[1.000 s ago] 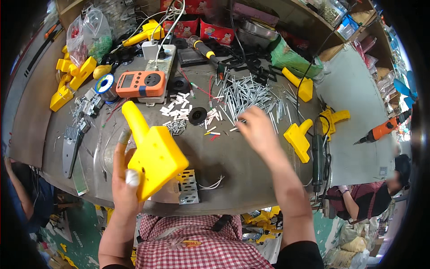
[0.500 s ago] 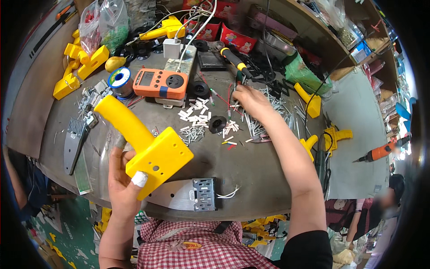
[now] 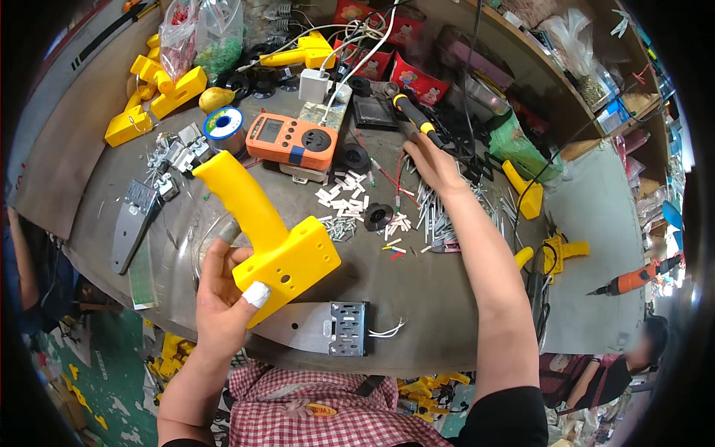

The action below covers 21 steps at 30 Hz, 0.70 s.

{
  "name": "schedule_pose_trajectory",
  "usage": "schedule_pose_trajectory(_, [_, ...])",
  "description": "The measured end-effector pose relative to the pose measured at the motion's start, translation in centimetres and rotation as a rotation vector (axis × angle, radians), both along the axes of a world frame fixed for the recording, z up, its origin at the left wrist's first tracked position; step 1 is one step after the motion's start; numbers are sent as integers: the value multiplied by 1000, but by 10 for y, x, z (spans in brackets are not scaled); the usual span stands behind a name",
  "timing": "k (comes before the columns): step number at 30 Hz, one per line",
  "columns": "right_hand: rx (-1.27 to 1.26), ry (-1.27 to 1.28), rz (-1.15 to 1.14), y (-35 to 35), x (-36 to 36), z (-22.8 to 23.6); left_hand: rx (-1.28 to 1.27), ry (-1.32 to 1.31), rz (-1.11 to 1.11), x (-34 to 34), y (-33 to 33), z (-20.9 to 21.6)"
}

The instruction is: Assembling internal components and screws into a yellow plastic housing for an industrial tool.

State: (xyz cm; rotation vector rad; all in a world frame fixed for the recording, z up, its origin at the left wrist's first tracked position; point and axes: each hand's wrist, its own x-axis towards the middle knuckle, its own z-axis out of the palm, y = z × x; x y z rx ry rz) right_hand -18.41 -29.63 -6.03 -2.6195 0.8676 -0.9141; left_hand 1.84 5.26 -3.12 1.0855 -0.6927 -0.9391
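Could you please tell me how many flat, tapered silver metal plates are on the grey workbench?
2: one tapered silver plate lies left of the left hand, the other silver plate just right of it. More may be hidden.

In my left fingers [image 3: 216, 261] I hold a yellow housing [image 3: 279, 246] over the tabletop [image 3: 432, 320], its smooth rounded handle slanting to the upper left, its boxy body at the lower right, the face pierced by one dark round hole and several smaller ones; close by my right fingers [image 3: 423, 158] slants a black-handled tool [image 3: 411, 113] with yellow bands, touched or not I cannot tell
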Motion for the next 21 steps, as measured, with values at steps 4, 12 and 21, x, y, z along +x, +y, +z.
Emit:
schedule_pose_trajectory(4, [-258,270,126,-35,-14,-6,-5,-28,-83,1,-4,10])
schedule_pose_trajectory(12, [-144,48,76,121,-19,71,88,-299,-130,-3,-13,12])
schedule_pose_trajectory(21, [-463,200,448,219,-1,130,26,-520,-243,-16,-8,33])
